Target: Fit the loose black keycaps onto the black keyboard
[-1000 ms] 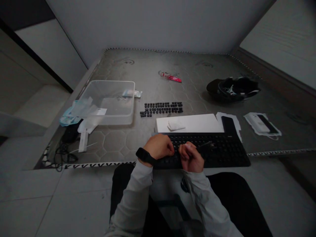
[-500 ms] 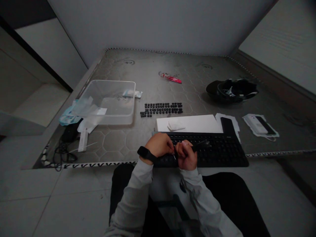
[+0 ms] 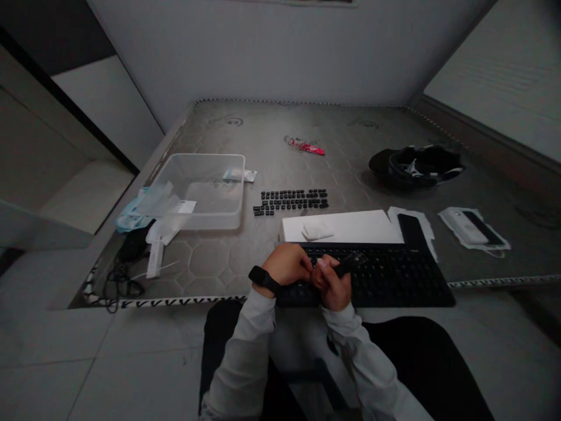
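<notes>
A black keyboard lies along the table's front edge, and both hands rest over its left half. My left hand, with a black band on its wrist, is closed in a pinch low over the keys. What its fingertips hold, if anything, is hidden. Close beside it, my right hand is wrapped round a slim black-handled tool. The tool's far end points right over the keys and looks clear or bristly; its kind is unclear. Behind the keyboard, loose black keycaps sit in rows on the table.
A white box with a folded white tissue lies behind the keyboard. Left stands a clear plastic bin, near a black cable. A red wrapper, a black cap and a packet with a phone-like item lie farther off.
The view has tilted up slightly, so everything sits lower in the picture. My hands have drawn together, and the thin pale thing between them no longer shows.
</notes>
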`<action>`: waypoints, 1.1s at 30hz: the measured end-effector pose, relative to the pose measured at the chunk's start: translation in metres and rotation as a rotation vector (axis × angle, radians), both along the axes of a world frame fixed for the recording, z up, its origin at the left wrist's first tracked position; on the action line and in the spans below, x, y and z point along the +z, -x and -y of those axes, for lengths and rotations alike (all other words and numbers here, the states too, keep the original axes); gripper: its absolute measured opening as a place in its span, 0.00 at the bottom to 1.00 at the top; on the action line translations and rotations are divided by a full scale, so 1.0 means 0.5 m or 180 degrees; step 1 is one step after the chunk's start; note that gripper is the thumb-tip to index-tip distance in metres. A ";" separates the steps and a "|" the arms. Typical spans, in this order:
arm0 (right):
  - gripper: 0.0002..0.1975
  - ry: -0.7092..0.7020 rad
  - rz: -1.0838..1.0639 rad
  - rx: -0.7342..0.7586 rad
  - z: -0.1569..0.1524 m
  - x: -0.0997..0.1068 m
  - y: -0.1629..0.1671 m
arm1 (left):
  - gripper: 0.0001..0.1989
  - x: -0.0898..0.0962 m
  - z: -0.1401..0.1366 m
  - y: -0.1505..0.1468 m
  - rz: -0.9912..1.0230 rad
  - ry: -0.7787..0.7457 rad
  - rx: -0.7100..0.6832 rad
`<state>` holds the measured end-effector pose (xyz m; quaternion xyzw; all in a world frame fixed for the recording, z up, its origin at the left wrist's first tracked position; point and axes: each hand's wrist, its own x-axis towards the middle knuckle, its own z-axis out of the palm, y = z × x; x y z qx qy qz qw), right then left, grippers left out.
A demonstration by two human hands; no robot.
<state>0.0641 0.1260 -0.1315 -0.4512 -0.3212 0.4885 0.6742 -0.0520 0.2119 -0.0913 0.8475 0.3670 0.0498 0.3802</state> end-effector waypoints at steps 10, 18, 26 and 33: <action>0.22 0.0466 -0.0398 -0.1192 -0.038 0.011 0.016 | 0.06 -0.005 0.000 -0.004 0.0021 0.0037 0.0033; 0.23 -0.0361 0.0244 -0.0449 0.017 -0.021 0.015 | 0.06 0.004 0.002 -0.003 -0.0099 -0.0074 -0.0001; 0.24 -0.0988 0.1971 -0.0540 0.043 -0.029 0.005 | 0.05 0.007 0.005 -0.005 -0.0167 0.0023 0.0044; 0.22 -0.1313 0.1916 -0.0548 0.039 -0.022 0.013 | 0.05 0.020 0.007 -0.007 -0.0393 0.0026 0.0142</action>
